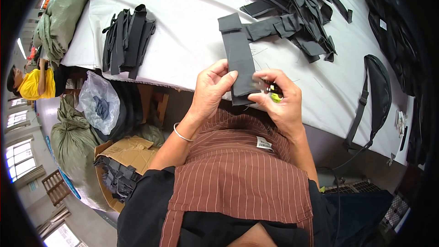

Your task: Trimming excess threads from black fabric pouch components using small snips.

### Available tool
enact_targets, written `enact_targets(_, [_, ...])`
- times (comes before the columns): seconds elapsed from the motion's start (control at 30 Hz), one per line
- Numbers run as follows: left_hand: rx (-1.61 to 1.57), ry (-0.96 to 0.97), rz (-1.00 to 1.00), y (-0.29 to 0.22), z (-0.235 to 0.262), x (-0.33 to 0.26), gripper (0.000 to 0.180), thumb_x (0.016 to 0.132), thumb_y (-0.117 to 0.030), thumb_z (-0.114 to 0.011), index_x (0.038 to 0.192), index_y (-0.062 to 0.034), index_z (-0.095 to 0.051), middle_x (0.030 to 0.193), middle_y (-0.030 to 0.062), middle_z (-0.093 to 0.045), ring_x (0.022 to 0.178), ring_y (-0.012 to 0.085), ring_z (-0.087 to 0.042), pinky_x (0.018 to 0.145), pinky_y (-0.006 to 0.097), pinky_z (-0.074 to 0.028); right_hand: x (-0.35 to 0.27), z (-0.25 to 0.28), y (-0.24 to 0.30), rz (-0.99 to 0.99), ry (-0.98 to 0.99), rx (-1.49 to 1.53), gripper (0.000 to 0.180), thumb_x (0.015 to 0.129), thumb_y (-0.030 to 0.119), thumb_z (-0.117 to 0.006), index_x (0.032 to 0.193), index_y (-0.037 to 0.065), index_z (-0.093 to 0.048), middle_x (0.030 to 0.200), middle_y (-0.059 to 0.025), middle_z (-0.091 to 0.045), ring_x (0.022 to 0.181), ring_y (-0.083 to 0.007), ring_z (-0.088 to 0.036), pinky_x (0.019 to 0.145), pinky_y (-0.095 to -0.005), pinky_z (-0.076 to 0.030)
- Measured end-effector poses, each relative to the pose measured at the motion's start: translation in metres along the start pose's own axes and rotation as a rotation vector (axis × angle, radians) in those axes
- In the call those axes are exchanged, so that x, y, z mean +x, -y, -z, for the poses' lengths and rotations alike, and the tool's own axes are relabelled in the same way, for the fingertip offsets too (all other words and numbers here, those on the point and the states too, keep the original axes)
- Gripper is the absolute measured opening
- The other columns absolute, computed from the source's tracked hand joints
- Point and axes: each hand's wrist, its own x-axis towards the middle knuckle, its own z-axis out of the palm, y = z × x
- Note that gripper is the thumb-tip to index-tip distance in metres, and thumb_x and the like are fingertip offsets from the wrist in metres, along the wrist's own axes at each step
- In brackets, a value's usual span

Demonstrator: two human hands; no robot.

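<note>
A dark grey fabric strip (238,48) with a folded far end lies at the table's near edge. My left hand (211,86) is closed on its left side, the thumb pressed on top. My right hand (284,103) grips small thread snips (275,92), black and yellow-green, beside the strip's lower right edge. Their blades are blurred by motion. Beyond the strip a loose heap of similar grey strips (292,0) spreads over the white-covered table (187,18). To the left lies a neater bundle of strips (129,41).
A black waist bag (379,91) and dark garments (388,27) lie at the right. At the left are a green sack (68,7), a clear plastic bag (98,103), and a cardboard box (130,153) of dark fabric pieces. A person in yellow (37,84) is at far left.
</note>
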Motion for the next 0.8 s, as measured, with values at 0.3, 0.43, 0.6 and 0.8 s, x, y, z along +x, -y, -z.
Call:
enact_targets(0.3, [0.074, 0.006, 0.02, -0.003, -0.003, -0.002, 0.026, 0.092, -0.005, -0.058, 0.116, 0.0048, -0.059, 0.097, 0.0032, -0.065, 0.079, 0.0046, -0.058, 0.066, 0.019, -0.048, 0.008, 0.009, -0.004, 0.102, -0.218, -0.288, 0.013, 0.079, 0.013, -0.072, 0.091, 0.009, -0.068, 0.083, -0.0024, -0.068, 0.069, -0.0181, -0.062, 0.063, -0.0282, -0.047])
enact_targets(0.43, [0.091, 0.009, 0.03, 0.0, -0.001, -0.001, 0.027, 0.092, -0.006, -0.059, 0.117, 0.0045, -0.059, 0.094, 0.0022, -0.065, 0.072, 0.0023, -0.056, 0.057, 0.016, -0.045, 0.011, 0.008, -0.005, 0.141, -0.248, -0.334, 0.011, 0.078, 0.013, -0.072, 0.089, 0.01, -0.068, 0.082, -0.0013, -0.067, 0.069, -0.0188, -0.061, 0.063, -0.0291, -0.047])
enact_targets(0.6, [0.048, -0.006, 0.062, 0.0, -0.004, -0.001, 0.028, 0.091, -0.007, -0.059, 0.117, 0.0039, -0.059, 0.092, 0.0013, -0.066, 0.068, 0.0008, -0.055, 0.054, 0.016, -0.044, 0.012, 0.011, -0.007, 0.195, -0.224, -0.432, 0.011, 0.077, 0.014, -0.073, 0.086, 0.01, -0.068, 0.078, -0.0007, -0.067, 0.068, -0.0187, -0.06, 0.062, -0.03, -0.045])
enact_targets(0.8, [0.198, 0.014, 0.048, 0.002, -0.001, -0.002, 0.029, 0.09, -0.004, -0.06, 0.117, 0.0059, -0.06, 0.095, 0.0023, -0.065, 0.074, 0.0024, -0.057, 0.06, 0.017, -0.047, 0.011, 0.006, -0.001, 0.039, -0.219, -0.116, 0.012, 0.077, 0.014, -0.073, 0.085, 0.008, -0.067, 0.076, -0.0026, -0.067, 0.065, -0.0189, -0.061, 0.059, -0.0298, -0.046])
